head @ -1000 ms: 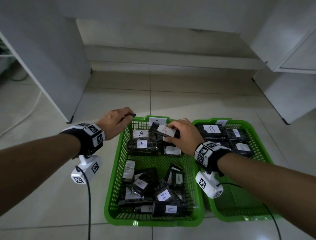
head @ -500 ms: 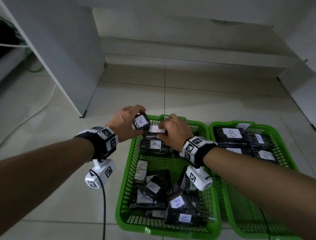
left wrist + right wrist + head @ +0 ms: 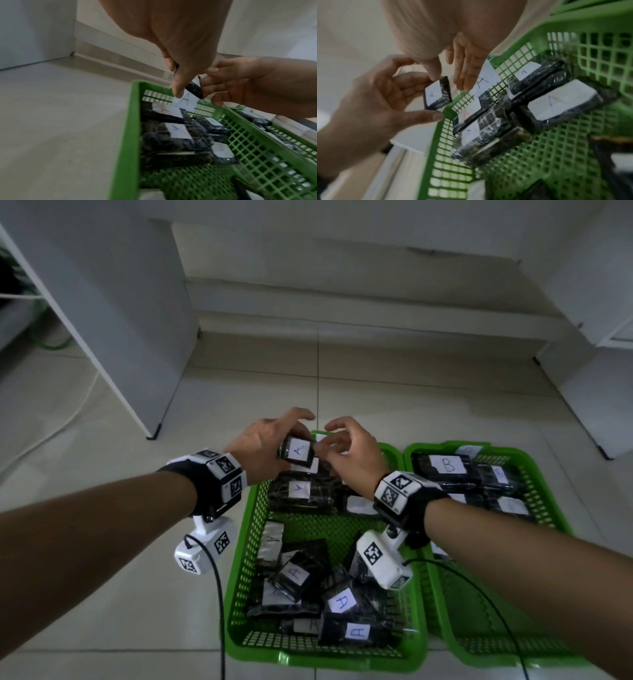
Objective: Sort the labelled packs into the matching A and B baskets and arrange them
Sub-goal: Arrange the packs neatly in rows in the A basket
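Note:
My left hand (image 3: 274, 441) grips a small black pack (image 3: 296, 451) with a white A label just above the far left corner of the green A basket (image 3: 239, 594). The right hand (image 3: 339, 441) is beside it, thumb touching the pack's (image 3: 436, 94) top corner, the other fingers loose and fairly straight. Under the hands, A packs (image 3: 298, 491) lie stacked at the basket's far end. More A packs (image 3: 339, 602) lie jumbled at the near end. The green B basket (image 3: 548, 501) on the right holds B packs (image 3: 445, 465) at its far end.
Both baskets sit side by side on a tiled floor. A white cabinet (image 3: 120, 320) stands at the far left, a low wall step (image 3: 342, 313) runs behind, and another white unit (image 3: 599, 405) stands at the right. Wrist-camera cables (image 3: 219, 594) hang by the baskets.
The right hand laid the red-lettered A pack on the far stack and let go. My left hand brought the small A pack over the basket corner, and the right hand rose to meet it.

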Motion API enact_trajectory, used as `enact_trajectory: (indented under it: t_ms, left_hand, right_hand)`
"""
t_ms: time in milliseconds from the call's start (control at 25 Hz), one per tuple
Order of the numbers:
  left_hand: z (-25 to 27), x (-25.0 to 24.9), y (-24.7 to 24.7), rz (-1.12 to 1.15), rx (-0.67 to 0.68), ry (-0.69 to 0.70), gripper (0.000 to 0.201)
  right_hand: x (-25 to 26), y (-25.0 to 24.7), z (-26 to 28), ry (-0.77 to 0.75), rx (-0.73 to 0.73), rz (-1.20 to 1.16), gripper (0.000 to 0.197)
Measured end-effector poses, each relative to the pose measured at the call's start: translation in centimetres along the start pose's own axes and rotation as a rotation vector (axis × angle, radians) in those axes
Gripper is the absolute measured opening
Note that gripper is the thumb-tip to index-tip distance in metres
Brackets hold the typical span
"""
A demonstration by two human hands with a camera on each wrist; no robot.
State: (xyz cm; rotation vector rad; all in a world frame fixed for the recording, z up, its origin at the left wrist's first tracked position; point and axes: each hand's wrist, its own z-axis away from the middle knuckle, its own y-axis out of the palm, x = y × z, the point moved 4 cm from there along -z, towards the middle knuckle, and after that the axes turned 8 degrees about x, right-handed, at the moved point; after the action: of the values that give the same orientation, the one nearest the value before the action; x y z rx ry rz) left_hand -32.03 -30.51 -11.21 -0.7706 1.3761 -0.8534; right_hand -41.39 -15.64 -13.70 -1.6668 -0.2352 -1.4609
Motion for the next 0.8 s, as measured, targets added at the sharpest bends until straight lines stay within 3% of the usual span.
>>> enact_trajectory:
  t_ms: [80, 200, 320, 440, 560, 640, 720, 800]
  left_hand:
    - [-1.1, -1.9, 0.4, -0.005, -0.011, 0.066, 0.079]
    - [-2.6, -3.0, 0.6, 0.063, -0.026, 0.055, 0.080]
    - [-3.9, -3.6, 1.0, 0.152, 0.055, 0.067, 0.088]
    - [-4.2, -4.2, 1.4, 0.060, 0.076, 0.087, 0.083]
    - [-3.5, -3.2, 2.4, -0.247, 0.221, 0.003, 0.066]
    - [-2.6, -2.0, 3.2, -0.404, 0.377, -0.070, 0.069]
    - [-1.9, -1.2, 3.7, -0.452, 0.455, -0.102, 0.071]
    - [-1.6, -0.9, 3.9, -0.458, 0.448, -0.089, 0.064]
  right_hand:
    - [-0.4, -1.2, 0.4, 0.140, -0.034, -0.195, 0.032]
    - [-0.9, -3.5, 1.2, 0.264, 0.007, -0.373, 0.031]
    - [-1.2, -5.0, 2.2, 0.282, 0.052, -0.388, 0.017]
    - [-2.4, -6.1, 2.4, 0.337, -0.049, -0.400, 0.018]
    - [-3.7, -6.7, 2.3, 0.351, -0.072, -0.095, 0.029]
    - [-4.5, -5.8, 2.2, 0.322, -0.032, 0.094, 0.035]
    - [-4.8, -4.4, 1.8, 0.286, -0.022, 0.167, 0.036]
    - [-4.7, -3.3, 1.4, 0.260, -0.021, 0.262, 0.034]
